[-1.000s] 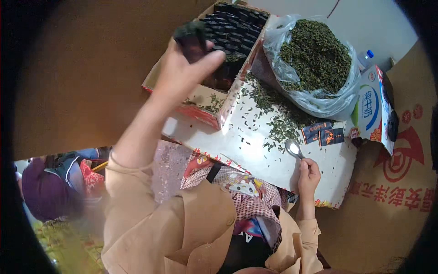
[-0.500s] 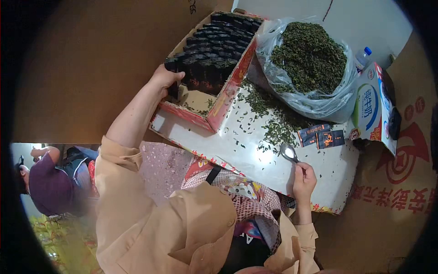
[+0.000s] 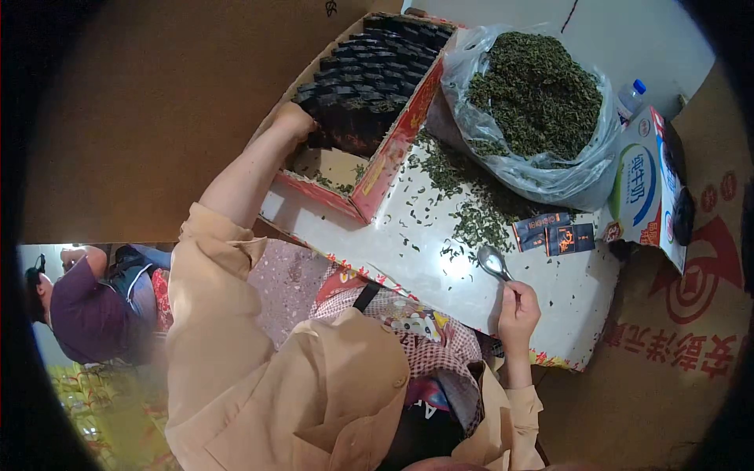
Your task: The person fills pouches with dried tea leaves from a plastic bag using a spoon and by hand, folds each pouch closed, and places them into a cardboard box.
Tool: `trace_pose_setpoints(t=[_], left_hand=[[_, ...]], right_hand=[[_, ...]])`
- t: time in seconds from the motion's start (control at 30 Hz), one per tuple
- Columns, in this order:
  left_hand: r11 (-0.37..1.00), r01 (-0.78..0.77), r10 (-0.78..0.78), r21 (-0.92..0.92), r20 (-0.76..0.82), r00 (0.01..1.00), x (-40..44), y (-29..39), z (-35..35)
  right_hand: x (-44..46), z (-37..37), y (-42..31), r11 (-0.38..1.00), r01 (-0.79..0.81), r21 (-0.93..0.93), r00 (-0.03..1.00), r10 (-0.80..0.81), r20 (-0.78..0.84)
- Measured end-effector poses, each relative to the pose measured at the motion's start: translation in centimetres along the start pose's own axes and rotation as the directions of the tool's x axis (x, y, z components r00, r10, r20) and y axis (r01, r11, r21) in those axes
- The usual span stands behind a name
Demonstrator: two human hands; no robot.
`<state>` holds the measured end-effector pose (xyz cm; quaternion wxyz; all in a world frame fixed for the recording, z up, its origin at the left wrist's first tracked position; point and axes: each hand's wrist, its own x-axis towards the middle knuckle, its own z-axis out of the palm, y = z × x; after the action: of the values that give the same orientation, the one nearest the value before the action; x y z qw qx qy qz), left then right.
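Note:
My left hand point(image 3: 294, 123) reaches over the near left wall of a red-edged cardboard box point(image 3: 353, 206). It rests against the front row of black packets point(image 3: 360, 129), its fingers mostly hidden by the back of the hand and the packets. My right hand point(image 3: 518, 310) is closed around the handle of a metal spoon point(image 3: 492, 261), its bowl just above or on the white table. Beyond the spoon lie two small black printed sachets point(image 3: 570, 239). Loose dried leaves point(image 3: 481, 228) are scattered beside them.
A clear plastic bag point(image 3: 565, 184) full of dried leaves stands behind the sachets. To its right are a milk carton box point(image 3: 638, 184) and a capped bottle point(image 3: 631, 98). Cardboard point(image 3: 126, 125) walls the left side. Another person point(image 3: 90, 310) sits at far left.
My left hand has pushed slightly farther into the box, and the packet it was pinching no longer shows apart from the row. My right hand and spoon have hardly moved.

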<state>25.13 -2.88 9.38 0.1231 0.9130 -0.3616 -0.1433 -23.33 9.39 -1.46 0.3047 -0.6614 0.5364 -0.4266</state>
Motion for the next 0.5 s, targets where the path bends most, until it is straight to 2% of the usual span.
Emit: trace_pose_setpoints(t=[0.07, 0.1, 0.17, 0.2, 0.3, 0.37, 0.43, 0.5], left_hand=[[0.949, -0.136, 0.159, 0.286, -0.057, 0.986, 1.0, -0.7, 0.2], [0.949, -0.137, 0.158, 0.283, -0.053, 0.986, 1.2, -0.7, -0.1], [0.998, 0.033, -0.04, 0.062, 0.116, 0.992, 1.9, -0.5, -0.9], [0.998, 0.03, -0.037, 0.059, 0.122, 0.992, 1.3, -0.2, -1.6], [0.918, -0.167, 0.2, 0.361, -0.056, 0.978, 0.7, -0.2, -2.5], [0.924, -0.193, 0.205, 0.329, -0.004, 0.979, 0.2, -0.2, -3.1], [0.904, -0.241, 0.264, 0.353, -0.019, 0.964, -0.5, 0.0, -3.4], [0.928, -0.193, 0.204, 0.32, -0.001, 0.979, -0.3, -0.2, -3.5]], right_hand=[[0.1, 0.1, -0.2, 1.0, -0.009, -0.001, 1.0, 0.009, 0.0], [0.1, 0.1, -0.3, 1.0, 0.006, -0.003, 1.0, -0.006, 0.003], [0.3, 0.2, -0.4, 1.0, 0.02, -0.01, 1.0, -0.02, 0.006], [0.3, 0.3, -0.5, 0.998, 0.062, -0.026, 0.998, -0.062, 0.003], [0.4, 0.4, -0.5, 0.994, 0.096, -0.058, 0.995, -0.095, 0.009], [0.1, 0.5, -0.7, 0.993, 0.096, -0.062, 0.995, -0.096, 0.011], [0.1, 0.6, -0.8, 0.99, 0.116, -0.075, 0.993, -0.117, -0.014], [0.1, 0.4, -1.4, 0.992, 0.088, -0.091, 0.996, -0.09, -0.013]])
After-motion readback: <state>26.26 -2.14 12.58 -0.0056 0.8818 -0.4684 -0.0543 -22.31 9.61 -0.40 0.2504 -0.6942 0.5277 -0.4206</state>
